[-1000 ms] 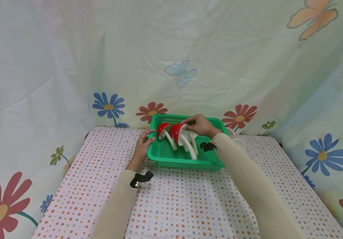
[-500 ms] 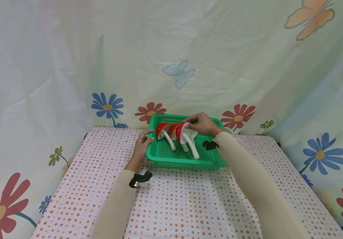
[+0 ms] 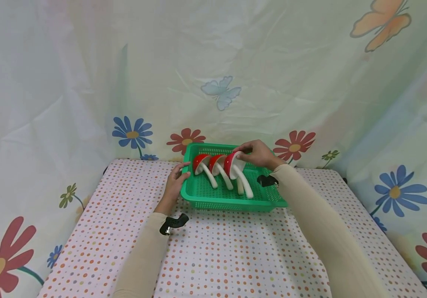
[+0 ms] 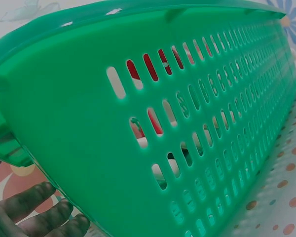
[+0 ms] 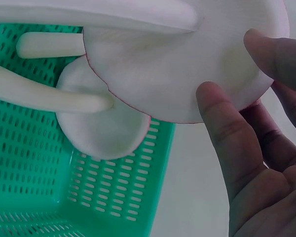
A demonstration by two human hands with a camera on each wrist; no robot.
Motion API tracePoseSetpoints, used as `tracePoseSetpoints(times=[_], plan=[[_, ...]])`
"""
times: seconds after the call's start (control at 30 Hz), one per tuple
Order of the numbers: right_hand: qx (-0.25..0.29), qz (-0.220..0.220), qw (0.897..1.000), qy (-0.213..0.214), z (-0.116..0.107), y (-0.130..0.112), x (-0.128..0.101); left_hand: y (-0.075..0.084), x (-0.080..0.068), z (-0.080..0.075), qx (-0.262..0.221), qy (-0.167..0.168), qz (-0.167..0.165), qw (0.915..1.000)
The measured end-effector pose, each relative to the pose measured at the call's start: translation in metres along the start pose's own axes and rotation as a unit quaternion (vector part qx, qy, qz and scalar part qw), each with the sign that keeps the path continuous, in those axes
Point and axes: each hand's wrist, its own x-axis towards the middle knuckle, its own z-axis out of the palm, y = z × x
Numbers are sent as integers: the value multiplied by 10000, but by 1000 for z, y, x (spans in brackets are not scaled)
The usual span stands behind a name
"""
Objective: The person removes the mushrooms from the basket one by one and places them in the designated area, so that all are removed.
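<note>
Now my right hand pinched the top of the rightmost red and white ladle and held it up on its edge inside the green basket. Two more ladles stood in a row just to its left, all leaning with their white handles pointing near. My left hand lay flat with straight fingers against the left side of the basket. The basket sat at the far side of the dotted bench.

Both beige-sleeved arms stretch forward, the left hand lying flat with fingers extended, the right hand raised, its fingertips pinching.
</note>
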Motion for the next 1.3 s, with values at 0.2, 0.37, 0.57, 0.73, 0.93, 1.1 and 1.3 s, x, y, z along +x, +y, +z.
tracePoseSetpoints(times=[0.2, 0.37, 0.57, 0.73, 0.93, 1.1, 1.3], plan=[[46, 156, 9999, 14, -8, -2, -5, 0, -1, 1, -21, 31, -16, 10000], [-19, 210, 9998, -17, -13, 0, -8, 0, 0, 1, 6, 35, 33, 10000], [-38, 215, 9998, 31, -20, 3, -11, 1, 1, 0, -18, 30, 29, 10000], [-76, 329, 9994, 55, -26, 3, -15, 5, -2, 0, -85, -54, 32, 9999], [-78, 421, 9990, 92, -32, 7, -18, 0, 0, -2, -126, -67, -36, 9999], [-210, 430, 9988, 123, -36, 9, -21, 0, 1, -1, -109, -28, -54, 9999], [-386, 507, 9977, 224, -42, 13, -27, 3, 0, 0, -81, -19, -69, 9999]])
